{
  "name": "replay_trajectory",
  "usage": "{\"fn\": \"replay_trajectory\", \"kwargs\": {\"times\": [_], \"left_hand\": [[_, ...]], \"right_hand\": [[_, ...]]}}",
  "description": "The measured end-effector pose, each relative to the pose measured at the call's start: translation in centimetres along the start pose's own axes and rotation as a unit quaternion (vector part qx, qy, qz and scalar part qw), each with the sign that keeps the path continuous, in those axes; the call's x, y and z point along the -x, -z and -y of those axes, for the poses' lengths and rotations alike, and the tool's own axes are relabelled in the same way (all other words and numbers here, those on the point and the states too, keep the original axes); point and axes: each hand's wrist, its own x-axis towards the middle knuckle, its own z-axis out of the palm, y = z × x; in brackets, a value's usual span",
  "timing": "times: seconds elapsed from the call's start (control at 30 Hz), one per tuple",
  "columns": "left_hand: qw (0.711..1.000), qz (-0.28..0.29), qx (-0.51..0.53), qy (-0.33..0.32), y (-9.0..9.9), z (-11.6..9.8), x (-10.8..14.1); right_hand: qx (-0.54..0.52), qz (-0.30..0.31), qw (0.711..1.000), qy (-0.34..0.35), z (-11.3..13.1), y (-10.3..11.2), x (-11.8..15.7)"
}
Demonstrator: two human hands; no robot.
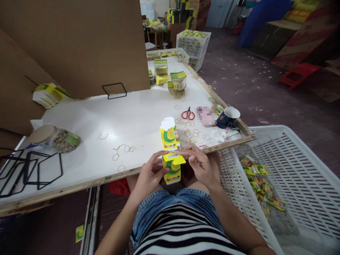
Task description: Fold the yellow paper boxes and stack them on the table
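A small yellow and green carton (172, 170) with an extended yellow flap is held at the table's front edge, above my lap. My left hand (150, 175) grips its left side between thumb and fingers. The fingers of my right hand (199, 163) are partly spread, with the index fingertip at the carton's top by the barcode. Just beyond it, on the white table, lies another yellow and green carton (170, 136) with white flaps at its far end.
Rubber bands (187, 132), red scissors (188, 113) and a dark mug (227, 118) are on the right. A jar (63, 140) and black wire frames (42, 170) lie left. Carton stacks (178, 82) stand farther back. A white crate (297, 166) with yellow packets is at right.
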Motion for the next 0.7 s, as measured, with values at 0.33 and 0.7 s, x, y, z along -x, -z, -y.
{"fn": "replay_trajectory", "kwargs": {"times": [0.33, 0.7], "left_hand": [[0.999, 0.017, -0.030, 0.009, -0.52, -0.36, 0.05], [0.998, 0.008, 0.060, 0.023, -0.68, -0.59, -0.06]], "right_hand": [[0.071, 0.058, 0.978, -0.189, -0.14, -0.88, -0.40], [0.067, 0.023, 0.994, -0.079, -0.34, -0.46, -0.68]]}}
